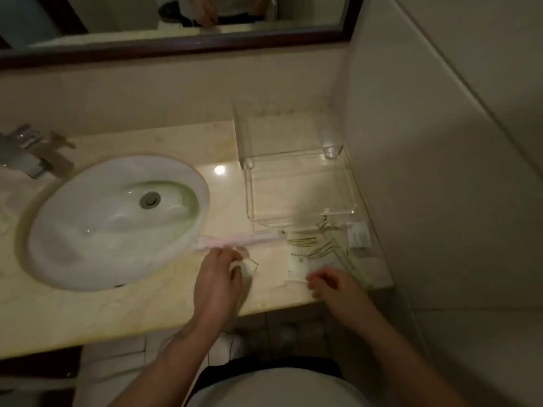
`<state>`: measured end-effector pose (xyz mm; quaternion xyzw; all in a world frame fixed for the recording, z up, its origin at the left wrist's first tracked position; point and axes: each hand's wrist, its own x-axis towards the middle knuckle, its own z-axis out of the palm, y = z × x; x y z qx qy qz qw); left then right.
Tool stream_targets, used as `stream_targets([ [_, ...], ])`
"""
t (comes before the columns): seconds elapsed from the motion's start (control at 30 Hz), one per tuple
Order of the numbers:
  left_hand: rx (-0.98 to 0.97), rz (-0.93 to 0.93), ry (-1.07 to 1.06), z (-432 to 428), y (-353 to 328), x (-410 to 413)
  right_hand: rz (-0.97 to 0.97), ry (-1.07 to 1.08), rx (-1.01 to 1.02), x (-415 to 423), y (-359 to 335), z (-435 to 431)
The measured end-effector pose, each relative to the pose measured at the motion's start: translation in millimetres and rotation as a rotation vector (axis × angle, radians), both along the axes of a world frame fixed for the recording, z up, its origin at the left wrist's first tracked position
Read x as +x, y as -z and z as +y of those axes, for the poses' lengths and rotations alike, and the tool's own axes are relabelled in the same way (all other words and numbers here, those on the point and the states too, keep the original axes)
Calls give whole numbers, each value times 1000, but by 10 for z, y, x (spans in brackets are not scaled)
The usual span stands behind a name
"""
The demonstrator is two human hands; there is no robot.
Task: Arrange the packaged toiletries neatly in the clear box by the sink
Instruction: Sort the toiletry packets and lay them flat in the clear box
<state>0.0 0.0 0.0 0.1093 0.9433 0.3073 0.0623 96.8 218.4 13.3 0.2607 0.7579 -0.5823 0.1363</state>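
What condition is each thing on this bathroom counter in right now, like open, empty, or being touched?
Clear box: lid up, nothing inside.
Pink toothbrush packet: flat on the counter at the sink's rim.
White sachets: loose heap outside the box.
Sink: no water, drain closed.
Left hand: on a small clear packet.
Right hand: touching a sachet's edge.

Cream marble countertop (123, 312) with faint veining carries a white oval sink (114, 221) with a grey metal drain (150, 200). By its right edge, a clear box (296, 183), white packets (302, 257) striped olive-gold, and a pale pink toothbrush pack (238, 240). Dark brown mirror frame (176, 45) above.
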Motion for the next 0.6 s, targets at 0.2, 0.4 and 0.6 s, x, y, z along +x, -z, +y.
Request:
stream_targets([
  [0.2, -155, -3, -8, 35, 0, -218, 37, 11, 408, -258, 77, 75],
  [0.4, -377, -154, -20, 103, 74, -121, 56, -194, 707, -467, 186, 39],
  [0.6, -219, -255, -41, 73, 98, -266, -36, -440, 917, -776, 210, 36],
])
